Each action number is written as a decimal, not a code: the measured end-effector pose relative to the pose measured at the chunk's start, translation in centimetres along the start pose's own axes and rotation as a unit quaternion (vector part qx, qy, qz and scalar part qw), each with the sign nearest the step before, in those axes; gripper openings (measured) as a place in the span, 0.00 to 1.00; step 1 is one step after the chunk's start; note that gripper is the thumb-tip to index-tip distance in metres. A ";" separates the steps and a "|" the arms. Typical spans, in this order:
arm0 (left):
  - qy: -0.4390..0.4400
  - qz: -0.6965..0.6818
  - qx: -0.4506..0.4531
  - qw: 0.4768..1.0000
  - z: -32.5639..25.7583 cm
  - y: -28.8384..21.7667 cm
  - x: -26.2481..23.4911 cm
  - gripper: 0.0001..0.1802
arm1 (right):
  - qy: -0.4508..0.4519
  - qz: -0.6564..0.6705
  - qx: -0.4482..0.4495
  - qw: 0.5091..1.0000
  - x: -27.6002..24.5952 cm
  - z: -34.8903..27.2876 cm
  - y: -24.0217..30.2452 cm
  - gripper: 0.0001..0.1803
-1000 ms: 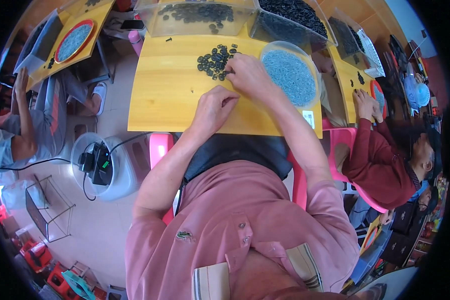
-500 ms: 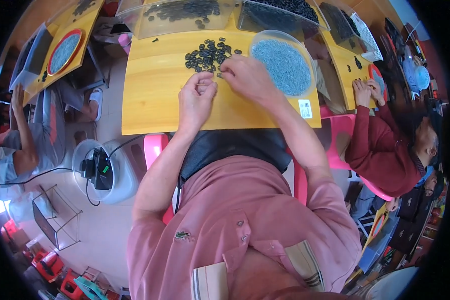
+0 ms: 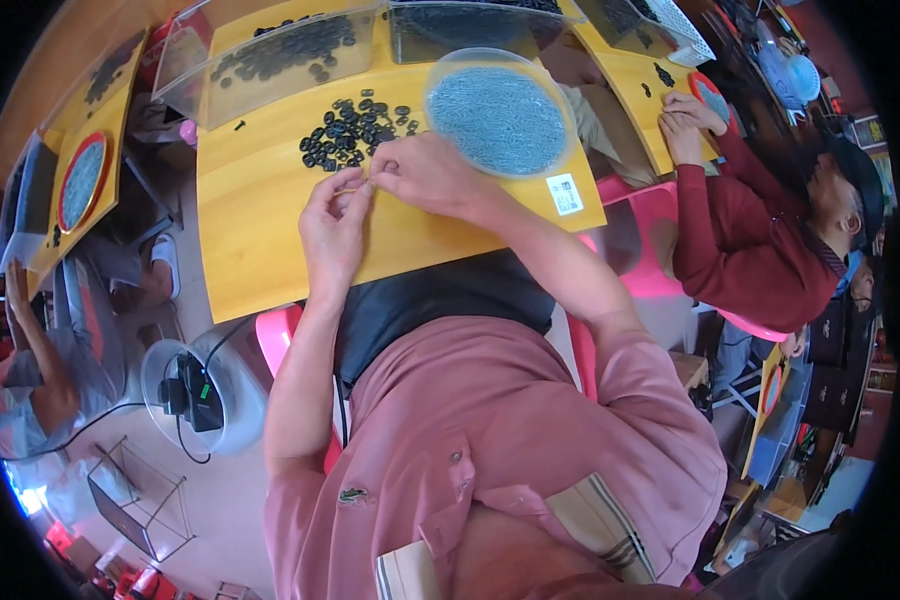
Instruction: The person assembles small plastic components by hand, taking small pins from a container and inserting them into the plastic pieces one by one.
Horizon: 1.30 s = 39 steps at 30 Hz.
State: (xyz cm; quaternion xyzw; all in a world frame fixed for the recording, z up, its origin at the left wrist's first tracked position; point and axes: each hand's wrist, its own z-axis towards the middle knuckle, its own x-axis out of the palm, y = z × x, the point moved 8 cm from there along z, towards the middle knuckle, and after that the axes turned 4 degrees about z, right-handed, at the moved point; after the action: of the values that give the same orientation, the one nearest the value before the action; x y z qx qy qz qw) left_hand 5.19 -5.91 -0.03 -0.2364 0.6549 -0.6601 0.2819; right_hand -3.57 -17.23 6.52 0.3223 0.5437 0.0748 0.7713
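Note:
My left hand point(image 3: 334, 222) is closed in a pinch just over the near side of the yellow table point(image 3: 260, 230). Against its fingertips, my right hand point(image 3: 422, 176) pinches too, so the two hands meet. Whatever lies between the fingers is too small to make out. Just beyond them spreads a loose heap of small black oval pieces with holes point(image 3: 345, 138). Right of the heap, next to my right hand, a round clear tub point(image 3: 570, 152) holds many thin silvery-blue metal pins point(image 3: 495, 115).
Clear bins point(image 3: 290, 75) of black parts line the table's far edge. One small black part point(image 3: 239, 125) lies at the left, and a white label point(image 3: 564, 195) sticks near the right corner. At the right a person in a dark red top point(image 3: 750, 240) works at another table; another person point(image 3: 45, 350) sits left.
My right hand has come from the edge of the black heap to my left hand's fingertips. The whole view has turned and shifted, so the table sits further left.

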 end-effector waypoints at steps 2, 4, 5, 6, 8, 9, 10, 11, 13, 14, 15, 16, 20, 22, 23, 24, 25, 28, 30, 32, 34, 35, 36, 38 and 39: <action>0.024 0.001 0.020 1.000 -0.2 -0.3 0.4 0.09 | 0.025 0.084 0.035 0.996 -0.1 -0.6 -0.4 0.09; 0.039 -0.027 -0.002 0.999 -0.4 -0.5 0.8 0.08 | 0.032 0.147 0.071 0.986 0.1 -1.3 -1.2 0.09; 0.051 -0.054 -0.024 0.997 -0.5 -0.5 1.0 0.07 | 0.041 0.210 0.103 0.971 0.4 -1.7 -1.7 0.08; 0.054 -0.053 -0.024 0.997 -0.6 -0.6 1.1 0.07 | 0.037 0.211 0.105 0.971 0.3 -1.9 -1.7 0.08; 0.063 -0.064 -0.032 0.995 -0.7 -0.6 1.2 0.07 | 0.035 0.255 0.102 0.961 0.2 -2.4 -1.5 0.08; 0.065 -0.063 -0.032 0.995 -0.7 -0.5 1.2 0.07 | 0.033 0.256 0.103 0.961 0.1 -2.5 -1.4 0.08; 0.070 -0.064 -0.037 0.995 -0.6 -0.2 1.2 0.08 | 0.022 0.246 0.090 0.965 -0.2 -2.6 -1.0 0.08; 0.074 -0.065 -0.041 0.994 -0.6 0.1 1.2 0.09 | 0.011 0.237 0.077 0.969 -0.4 -2.7 -0.7 0.08; 0.070 -0.055 -0.023 0.996 -0.6 0.0 1.3 0.10 | -0.020 0.225 0.055 0.973 -0.5 -2.8 -0.3 0.08; 0.064 -0.045 -0.004 0.997 -0.5 -0.3 1.3 0.10 | -0.048 0.211 0.032 0.976 -0.9 -2.9 0.0 0.08; 0.067 -0.046 -0.004 0.997 -0.6 -0.3 1.5 0.10 | -0.050 0.210 0.033 0.976 -1.1 -3.0 0.0 0.08; 0.066 -0.011 0.005 0.998 -0.8 -0.5 1.4 0.10 | -0.052 0.212 0.035 0.975 -1.3 -3.1 0.0 0.08; 0.082 0.103 0.059 0.990 -1.0 -1.2 1.4 0.11 | -0.077 0.123 -0.004 0.989 -4.2 -3.1 -0.5 0.08; 0.078 0.075 0.031 0.994 -1.0 -0.7 1.3 0.11 | -0.125 0.040 -0.004 0.991 -7.1 -3.2 -2.0 0.07; 0.077 0.049 0.004 0.996 -1.0 -0.4 1.3 0.10 | -0.140 -0.018 0.020 0.990 -8.4 -3.3 -3.5 0.08; 0.074 0.047 0.003 0.996 -1.0 -0.5 1.3 0.10 | -0.154 -0.076 0.043 0.984 -9.6 -3.6 -4.8 0.09; 0.074 0.026 -0.013 0.997 -1.0 -0.5 1.5 0.10 | -0.152 -0.077 0.041 0.984 -10.6 -3.9 -5.5 0.09; 0.076 0.003 -0.028 0.997 -1.1 -0.5 1.7 0.10 | -0.132 -0.178 0.124 0.967 -11.8 -4.3 -7.5 0.11; 0.079 0.002 -0.026 0.997 -1.1 -0.5 1.7 0.09 | -0.114 -0.186 0.147 0.965 -11.7 -4.3 -8.1 0.10; 0.084 -0.002 -0.033 0.996 -1.0 -0.4 1.8 0.09 | -0.115 -0.193 0.147 0.963 -10.7 -4.2 -8.9 0.10; 0.086 -0.001 -0.035 0.996 -1.1 -0.4 1.9 0.09 | -0.115 -0.200 0.144 0.962 -10.2 -4.2 -9.4 0.09; 0.086 0.000 -0.038 0.996 -1.1 -0.3 1.8 0.09 | -0.117 -0.194 0.137 0.964 -10.2 -4.1 -9.4 0.09; 0.086 0.000 -0.038 0.996 -1.1 -0.3 1.8 0.09 | -0.119 -0.189 0.131 0.966 -10.2 -4.0 -9.5 0.09; 0.087 -0.001 -0.032 0.996 -1.0 -0.3 1.8 0.09 | -0.114 -0.187 0.139 0.966 -10.4 -4.0 -10.1 0.08; 0.087 -0.002 -0.032 0.996 -1.0 -0.3 1.8 0.09 | -0.110 -0.186 0.147 0.965 -10.4 -4.0 -10.4 0.08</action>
State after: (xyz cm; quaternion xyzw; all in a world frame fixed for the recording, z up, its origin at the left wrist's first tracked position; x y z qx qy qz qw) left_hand 3.13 -6.43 0.18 -0.1882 0.6970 -0.6576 0.2153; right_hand -13.69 -28.52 7.92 0.3318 0.5108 -0.1868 0.7708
